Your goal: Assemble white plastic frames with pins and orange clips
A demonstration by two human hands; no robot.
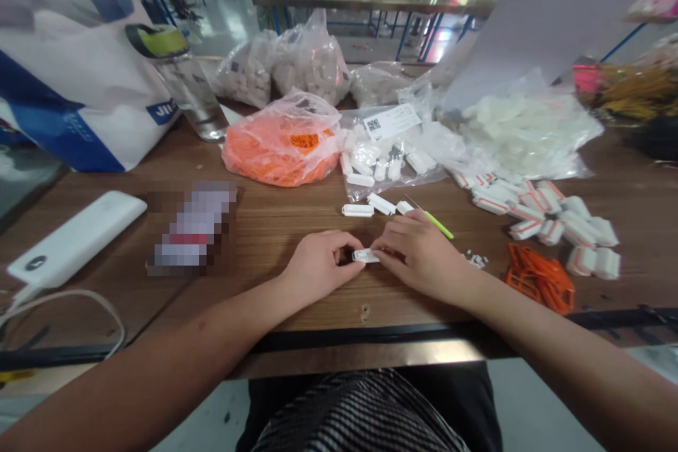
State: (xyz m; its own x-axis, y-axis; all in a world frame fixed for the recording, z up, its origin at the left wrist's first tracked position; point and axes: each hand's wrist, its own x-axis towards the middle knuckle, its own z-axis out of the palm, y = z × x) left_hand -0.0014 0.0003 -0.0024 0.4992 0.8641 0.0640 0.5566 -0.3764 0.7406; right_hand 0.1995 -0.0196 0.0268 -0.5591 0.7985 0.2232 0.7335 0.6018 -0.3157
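Observation:
Between my two hands, low over the table, is a small white plastic housing point(364, 255) with a row of tiny marks or slots. My left hand point(324, 261) pinches its left end between thumb and forefinger. The fingers of my right hand point(416, 251) close on its right end and hide that part. Just beyond my hands lie two similar white plastic pieces, one flat point(358, 210) and one slanted point(381, 204); a third point(405, 207) is partly covered by my right hand. A thin tool with a green handle point(439, 224) lies past my right knuckles.
Tiny white bits point(475, 259), orange frames point(540, 279) and a pile of white-and-orange pieces point(551, 212) lie at right. Behind are an orange-filled bag point(280, 141) and a clear bag of white parts point(392, 148). A bottle point(188, 92), blurred phone point(193, 226) and power bank point(79, 240) are at left.

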